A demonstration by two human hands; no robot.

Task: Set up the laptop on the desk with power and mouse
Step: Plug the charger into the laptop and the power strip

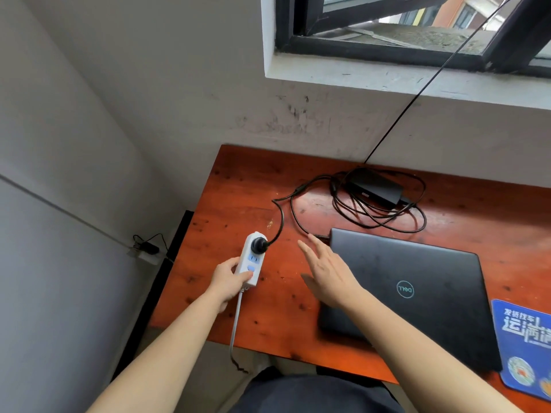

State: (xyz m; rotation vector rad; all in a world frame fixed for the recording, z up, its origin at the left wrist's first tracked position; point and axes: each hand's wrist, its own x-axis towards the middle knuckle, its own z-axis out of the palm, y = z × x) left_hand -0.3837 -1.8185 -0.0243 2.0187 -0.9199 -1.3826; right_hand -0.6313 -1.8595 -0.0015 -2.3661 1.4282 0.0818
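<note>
Power looks nearly sorted: the left hand (228, 278) has its grip clamped on the power strip (253, 259), charger plug (258, 245) seated in it, while the right hand (325, 269) hovers with fingers apart beside the closed laptop (417, 287), mouse pad (524, 338) down but no mouse in sight, on a scuffed red-brown table (238, 180) under a window (387, 46).

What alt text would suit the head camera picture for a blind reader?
A person's left hand grips a white power strip with a black plug in it, over a reddish desk; the open right hand hovers by a closed black laptop. A power adapter and loose cable lie behind, a blue mouse pad at right.
</note>
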